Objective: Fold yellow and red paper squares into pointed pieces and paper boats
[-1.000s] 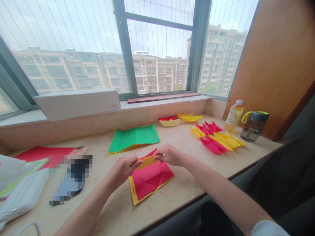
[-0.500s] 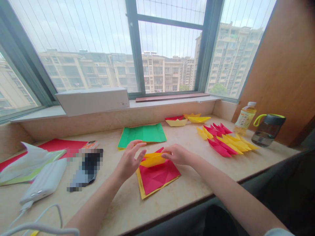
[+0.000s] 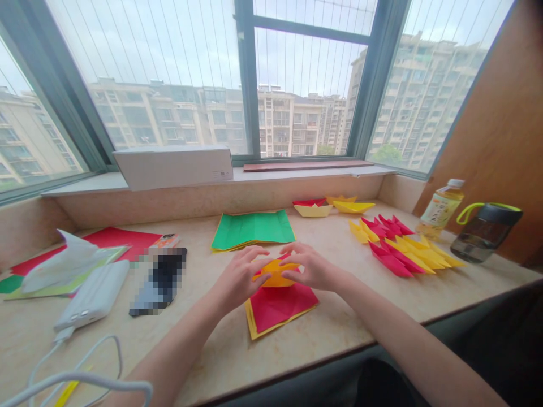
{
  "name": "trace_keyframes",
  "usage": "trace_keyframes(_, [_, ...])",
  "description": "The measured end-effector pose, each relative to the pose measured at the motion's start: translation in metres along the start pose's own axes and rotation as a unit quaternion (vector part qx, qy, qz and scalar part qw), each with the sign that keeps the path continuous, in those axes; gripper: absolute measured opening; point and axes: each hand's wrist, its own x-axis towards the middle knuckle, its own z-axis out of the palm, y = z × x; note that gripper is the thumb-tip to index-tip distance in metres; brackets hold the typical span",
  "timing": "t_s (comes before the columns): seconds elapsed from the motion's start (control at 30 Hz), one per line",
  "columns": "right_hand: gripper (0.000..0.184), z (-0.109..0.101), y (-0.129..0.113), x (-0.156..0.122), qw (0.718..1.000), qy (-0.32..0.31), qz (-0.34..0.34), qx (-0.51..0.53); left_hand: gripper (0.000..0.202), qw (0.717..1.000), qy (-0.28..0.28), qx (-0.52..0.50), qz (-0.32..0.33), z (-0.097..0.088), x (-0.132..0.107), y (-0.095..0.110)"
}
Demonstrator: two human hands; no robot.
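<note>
A folded orange-yellow paper boat [image 3: 278, 277] is between my two hands, over a stack of red and yellow paper sheets [image 3: 283, 308]. At its left end, my left hand [image 3: 244, 276] has thumb and fingers closed on the paper. My right hand [image 3: 313, 268] grips the right end in the same way, thumb towards me. My fingers cover both ends of the boat. A bit of red paper shows just behind it. Beyond my hands lies a stack of green and yellow sheets [image 3: 253, 227].
Several red and yellow paper boats [image 3: 418, 253] sit at the right, with others [image 3: 313, 210] near the sill. A drink bottle [image 3: 441, 209] and dark cup [image 3: 486, 233] stand beyond. At left are a power bank [image 3: 94, 295] with cable, a blurred dark object [image 3: 160, 282] and red paper [image 3: 127, 244].
My left hand has closed from spread fingers onto the boat's left end. The right hand's fingers have shifted on the other end. The view has turned slightly left.
</note>
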Motion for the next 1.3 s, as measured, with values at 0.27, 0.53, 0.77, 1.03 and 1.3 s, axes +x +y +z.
trace_keyframes(0.27, [0.007, 0.002, -0.017, 0.005, 0.999, -0.033, -0.009, -0.008, 0.016, 0.998, -0.044, 0.022, 0.031, 0.001, 0.003, 0.007])
trace_keyframes(0.53, [0.012, 0.004, -0.018, 0.004, 0.990, -0.028, -0.049, -0.128, 0.023, 0.994, -0.016, 0.059, 0.090, 0.001, 0.009, 0.022])
trace_keyframes(0.77, [0.027, 0.005, -0.022, 0.004, 0.976, -0.005, -0.104, -0.191, 0.019, 0.991, -0.010, 0.102, 0.088, 0.001, 0.007, 0.023])
trace_keyframes(1.03, [0.023, 0.012, -0.020, 0.003, 0.973, 0.031, -0.090, -0.210, 0.017, 0.985, 0.024, 0.138, 0.102, 0.001, 0.005, 0.019])
trace_keyframes(1.3, [0.026, 0.013, -0.024, 0.003, 0.963, 0.023, -0.096, -0.250, 0.013, 0.985, 0.023, 0.142, 0.093, -0.003, 0.006, 0.019])
